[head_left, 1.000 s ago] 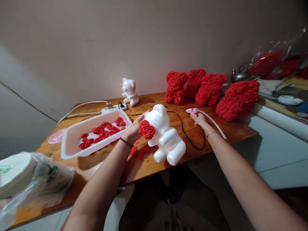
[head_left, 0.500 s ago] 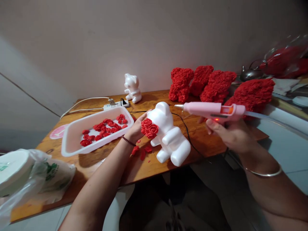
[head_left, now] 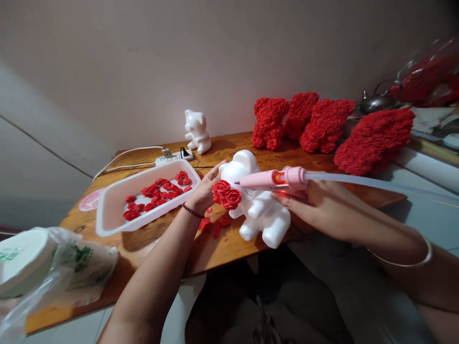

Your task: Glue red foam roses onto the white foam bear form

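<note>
At a glossy wooden desk (head_left: 231, 142), holding a smooth, rounded bear form (head_left: 263, 217) over the near edge in clamped fingers of the left hand (head_left: 206, 189); wrapping those of the right hand (head_left: 317, 205) around a plastic glue gun (head_left: 260, 179), near red roses (head_left: 228, 196) (ruffled, spiralled).

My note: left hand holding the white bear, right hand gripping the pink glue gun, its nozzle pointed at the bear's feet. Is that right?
The aim is wrong: the head camera view shows the nozzle pointed at the head of the white bear, beside the red roses. The left hand does hold the bear, and the right hand grips the pink glue gun.
</note>
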{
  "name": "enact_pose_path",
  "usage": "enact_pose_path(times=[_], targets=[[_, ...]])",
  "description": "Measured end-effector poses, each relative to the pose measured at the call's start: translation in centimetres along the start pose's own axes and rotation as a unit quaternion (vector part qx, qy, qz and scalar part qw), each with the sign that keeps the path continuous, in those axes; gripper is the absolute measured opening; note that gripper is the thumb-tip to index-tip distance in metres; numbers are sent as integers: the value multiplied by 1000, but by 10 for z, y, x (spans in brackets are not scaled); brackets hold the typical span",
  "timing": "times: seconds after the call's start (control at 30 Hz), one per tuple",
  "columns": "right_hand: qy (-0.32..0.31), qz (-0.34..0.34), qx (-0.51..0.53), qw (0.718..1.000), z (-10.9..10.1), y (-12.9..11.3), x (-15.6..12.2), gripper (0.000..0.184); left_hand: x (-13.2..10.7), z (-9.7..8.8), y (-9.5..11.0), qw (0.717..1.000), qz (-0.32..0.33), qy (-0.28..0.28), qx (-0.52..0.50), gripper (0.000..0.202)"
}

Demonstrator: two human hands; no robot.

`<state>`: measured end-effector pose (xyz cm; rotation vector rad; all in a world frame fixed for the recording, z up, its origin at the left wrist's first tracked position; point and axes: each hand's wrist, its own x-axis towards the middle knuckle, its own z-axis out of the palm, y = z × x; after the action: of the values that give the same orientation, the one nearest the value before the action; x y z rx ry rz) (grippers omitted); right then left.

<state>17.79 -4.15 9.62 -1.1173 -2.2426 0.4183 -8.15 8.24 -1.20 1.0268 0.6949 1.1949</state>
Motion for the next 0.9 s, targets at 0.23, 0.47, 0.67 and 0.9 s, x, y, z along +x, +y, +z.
enact_pose_path(times=[0.23,0.47,0.67,0.9], targets=[[-24,20,-5,1000,-5,-10,8,33,-1,2,1,1000,-6,9,0,60],[-42,21,-2,999,-6,-16,11,32,-2,1,2,1000,-4,1,14,66],[-37,16,-6,999,-6,-17,12,34,-1,2,2,1000,-4,13,10,59],[-27,5,-10,1000,-6,-13,9,34,2,-2,1,1000,-10,-3,3,63]])
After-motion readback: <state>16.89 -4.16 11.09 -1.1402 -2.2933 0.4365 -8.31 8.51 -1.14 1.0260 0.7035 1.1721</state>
